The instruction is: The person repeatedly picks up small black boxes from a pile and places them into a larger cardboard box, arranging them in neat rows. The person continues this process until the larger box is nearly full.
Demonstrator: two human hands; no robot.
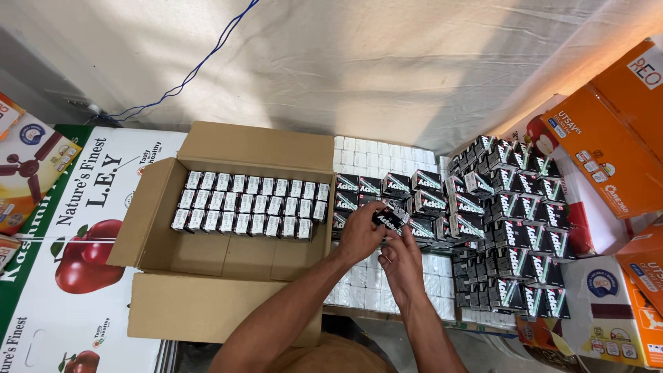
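Hands (359, 235) (400, 259) apparently share one small black box (391, 217).

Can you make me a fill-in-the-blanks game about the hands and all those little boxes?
1. Both hands, the left hand and the right hand, hold one small black ____.
2. The open cardboard carton has ____ rows of small packs standing in it.
3. The carton lies to the ____ of the hands.
4. The big boxes at the far right edge are coloured ____.

Missing words: box; three; left; orange
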